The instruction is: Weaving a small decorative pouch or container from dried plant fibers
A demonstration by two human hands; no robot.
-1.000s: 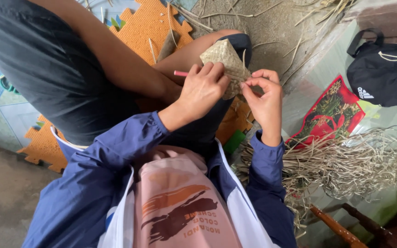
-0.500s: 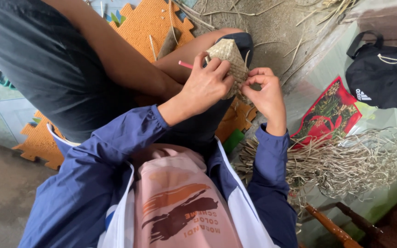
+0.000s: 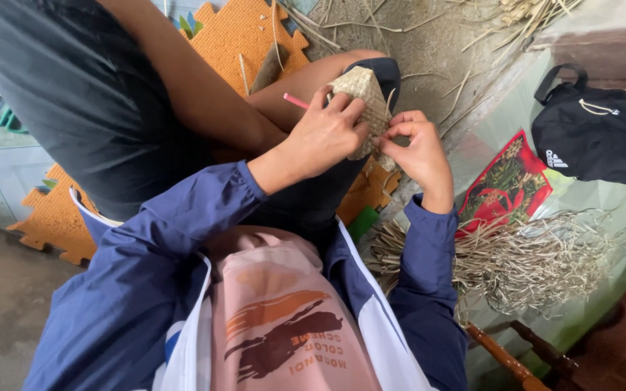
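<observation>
A small woven piece (image 3: 366,93) of pale straw rests over a bent knee, held up between both hands. My left hand (image 3: 325,137) grips its near side with fingers curled over the weave, and a thin pink stick (image 3: 295,101) pokes out from behind that hand. My right hand (image 3: 416,148) pinches the piece's right edge and a loose strand there. Blue jacket sleeves cover both forearms.
Another person in dark clothes (image 3: 88,94) sits close at the left, an arm (image 3: 204,101) reaching toward my hands. Orange foam mats (image 3: 240,36) lie beneath. A pile of dry straw strips (image 3: 530,261), a red printed bag (image 3: 505,185) and a black bag (image 3: 603,137) are at the right.
The woven piece has shifted slightly and my left hand now wraps further over it. My right hand has moved in closer to its edge.
</observation>
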